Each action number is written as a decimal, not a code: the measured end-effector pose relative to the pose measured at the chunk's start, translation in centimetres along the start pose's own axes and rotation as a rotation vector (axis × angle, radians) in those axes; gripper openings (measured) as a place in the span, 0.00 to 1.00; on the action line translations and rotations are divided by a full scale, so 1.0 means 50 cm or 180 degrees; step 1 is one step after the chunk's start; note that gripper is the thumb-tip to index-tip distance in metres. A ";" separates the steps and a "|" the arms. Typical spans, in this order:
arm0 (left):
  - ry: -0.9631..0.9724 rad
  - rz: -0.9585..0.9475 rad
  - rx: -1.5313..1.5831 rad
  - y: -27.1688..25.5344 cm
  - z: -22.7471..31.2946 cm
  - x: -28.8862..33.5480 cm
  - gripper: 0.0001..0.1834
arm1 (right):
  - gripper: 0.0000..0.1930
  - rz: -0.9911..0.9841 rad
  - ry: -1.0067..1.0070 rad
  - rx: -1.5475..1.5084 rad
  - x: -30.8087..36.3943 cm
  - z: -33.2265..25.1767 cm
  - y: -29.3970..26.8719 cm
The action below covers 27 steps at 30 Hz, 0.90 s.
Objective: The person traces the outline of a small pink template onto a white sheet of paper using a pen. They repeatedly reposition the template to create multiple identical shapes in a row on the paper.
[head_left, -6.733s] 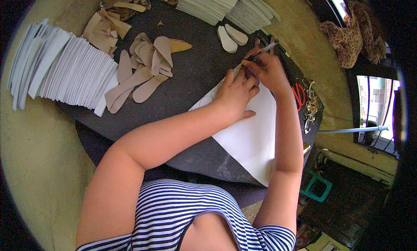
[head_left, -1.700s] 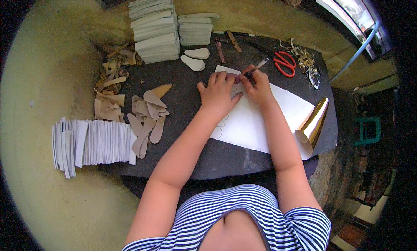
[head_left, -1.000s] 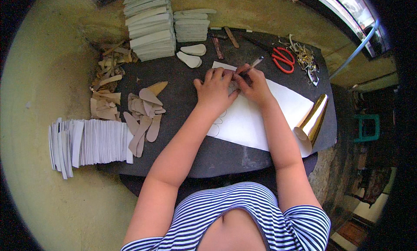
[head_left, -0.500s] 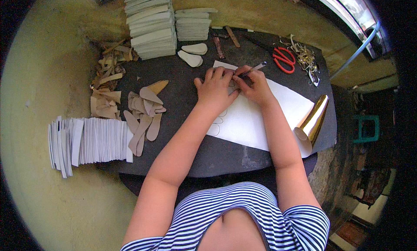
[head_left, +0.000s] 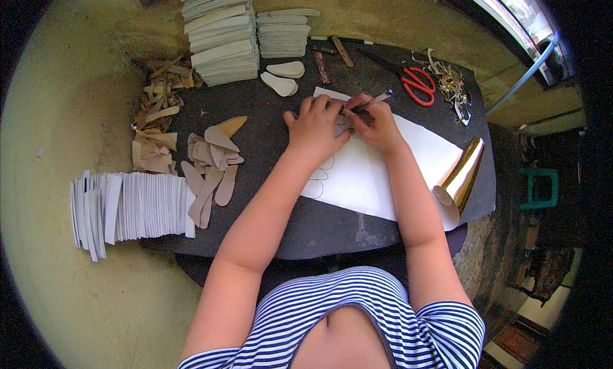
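Observation:
A white sheet point(head_left: 367, 187) lies across the dark table, its right end curled over into a roll that shows a shiny gold face point(head_left: 468, 168). Rounded sole-like outlines point(head_left: 322, 171) are drawn along the sheet's left side. My left hand point(head_left: 315, 127) presses on the sheet's upper left part, fingers spread. Close beside it, my right hand point(head_left: 375, 123) grips a pen point(head_left: 381, 97), its upper end pointing up and right. The pen's tip is hidden among the fingers. Something dark shows under the fingertips of both hands, too covered to name.
Red-handled scissors point(head_left: 418, 86) and gold-white scraps point(head_left: 454, 91) lie at the far right. White insole-shaped pieces point(head_left: 285, 69) sit near tall white stacks point(head_left: 221, 40). Brown sole-shaped pieces point(head_left: 214, 158), offcuts point(head_left: 156, 145) and a row of upright white pieces point(head_left: 150, 206) occupy the left.

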<state>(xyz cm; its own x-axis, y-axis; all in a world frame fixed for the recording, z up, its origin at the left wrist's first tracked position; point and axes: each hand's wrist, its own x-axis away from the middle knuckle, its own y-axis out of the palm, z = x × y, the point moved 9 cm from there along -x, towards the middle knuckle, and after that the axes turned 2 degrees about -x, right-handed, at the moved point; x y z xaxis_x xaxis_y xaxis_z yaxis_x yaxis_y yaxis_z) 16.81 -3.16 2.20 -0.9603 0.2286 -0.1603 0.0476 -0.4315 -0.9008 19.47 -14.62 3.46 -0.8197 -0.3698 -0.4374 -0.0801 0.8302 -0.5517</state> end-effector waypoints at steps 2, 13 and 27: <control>-0.0002 -0.0003 -0.0008 -0.001 -0.002 0.000 0.31 | 0.05 -0.0007 -0.0041 -0.0014 0.000 -0.001 0.000; 0.0083 -0.0294 0.0263 0.006 -0.029 -0.014 0.32 | 0.06 -0.0110 0.0016 -0.0078 -0.002 -0.008 0.010; 0.0060 -0.0451 0.0404 0.004 -0.033 -0.016 0.32 | 0.05 -0.0188 0.0294 0.0081 0.000 -0.013 0.012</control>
<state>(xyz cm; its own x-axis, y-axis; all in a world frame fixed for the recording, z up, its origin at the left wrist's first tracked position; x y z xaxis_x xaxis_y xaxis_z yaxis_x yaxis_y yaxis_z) 18.02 -2.00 1.46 -0.9496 0.3105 -0.0441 -0.1238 -0.5003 -0.8570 19.04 -13.84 3.59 -0.8628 -0.3768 -0.3370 -0.1163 0.7967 -0.5930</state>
